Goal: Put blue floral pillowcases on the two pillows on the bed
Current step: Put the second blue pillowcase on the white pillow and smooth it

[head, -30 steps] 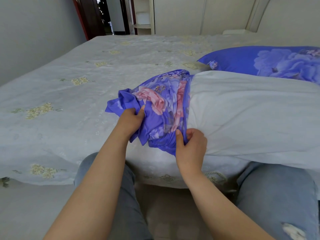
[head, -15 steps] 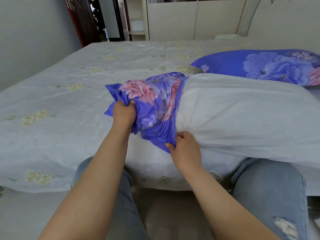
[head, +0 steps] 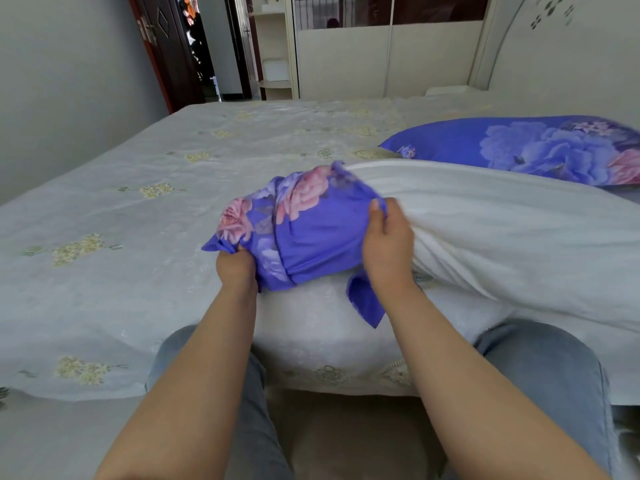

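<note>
The left hand [head: 235, 268] grips the bunched closed end of one blue floral fabric pillowcase [head: 311, 233]. The right hand [head: 388, 240] pinches the pillowcase's open hem with curled fingers. The pillowcase covers only the near end of one bare white pillow [head: 502, 230], which lies on the pale grey bed sheet [head: 121, 209]. A second pillow, fully cased in blue floral fabric [head: 519, 147], lies just behind. Two pillows total.

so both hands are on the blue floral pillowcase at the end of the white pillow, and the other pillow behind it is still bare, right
Not quite. The other pillow behind already wears a blue floral case, as the head view shows. Both hands, left and right, do grip the pillowcase on the white pillow.
</note>
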A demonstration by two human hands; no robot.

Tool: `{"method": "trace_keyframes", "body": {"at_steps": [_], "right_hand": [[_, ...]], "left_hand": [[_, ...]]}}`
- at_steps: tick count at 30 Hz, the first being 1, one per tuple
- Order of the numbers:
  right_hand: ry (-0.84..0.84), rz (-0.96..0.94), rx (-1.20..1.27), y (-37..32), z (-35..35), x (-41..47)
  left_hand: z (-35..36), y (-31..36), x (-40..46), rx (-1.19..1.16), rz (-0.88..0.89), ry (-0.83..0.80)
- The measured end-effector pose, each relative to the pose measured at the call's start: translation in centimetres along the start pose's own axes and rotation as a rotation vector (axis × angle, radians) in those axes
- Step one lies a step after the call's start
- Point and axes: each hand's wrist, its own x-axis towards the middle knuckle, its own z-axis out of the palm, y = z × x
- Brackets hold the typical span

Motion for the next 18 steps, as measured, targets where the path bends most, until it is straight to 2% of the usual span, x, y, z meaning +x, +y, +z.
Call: {"method": "trace_keyframes", "body": {"at_steps": [2, 4, 8, 10, 12, 16, 17, 18], "right_hand": [[0.191, 0.022, 0.050, -0.4, -1.6, 1.7], [0.295, 0.073, 0.055, -0.2, -3.3, 3.1], [0.324, 0.214, -0.004, 1.6, -5.0, 2.8], [0.312, 0.238, -0.190, 2.0, -5.6, 2.2], [0.280, 0.170, -0.457, 1.6, -5.4, 1.8], [0.322, -0.195, -0.803, -1.5, -3.7, 2.4], [0.285, -0.237, -0.833, -2.6, -3.0, 3.0], [0.174, -0.211, -0.866, -3.4, -2.3, 4.0]], "left_hand": [[-1.0, 0.8, 0.9, -0.031, 0.019, 0.076], [-1.5, 1.9, 1.7, 0.020, 0.078, 0.106], [-1.9, 2.1, 1.0, 0.102, 0.112, 0.047], [-2.5, 1.0, 0.1, 0.147, 0.053, 0.007], [-3.2, -0.3, -0.5, 0.187, 0.028, -0.031], [-3.5, -0.9, -0.7, 0.232, 0.103, -0.081], [-3.5, -0.8, -0.9, 0.226, 0.098, -0.086], [-3.6, -0.9, -0.9, 0.224, 0.094, -0.090]]}}
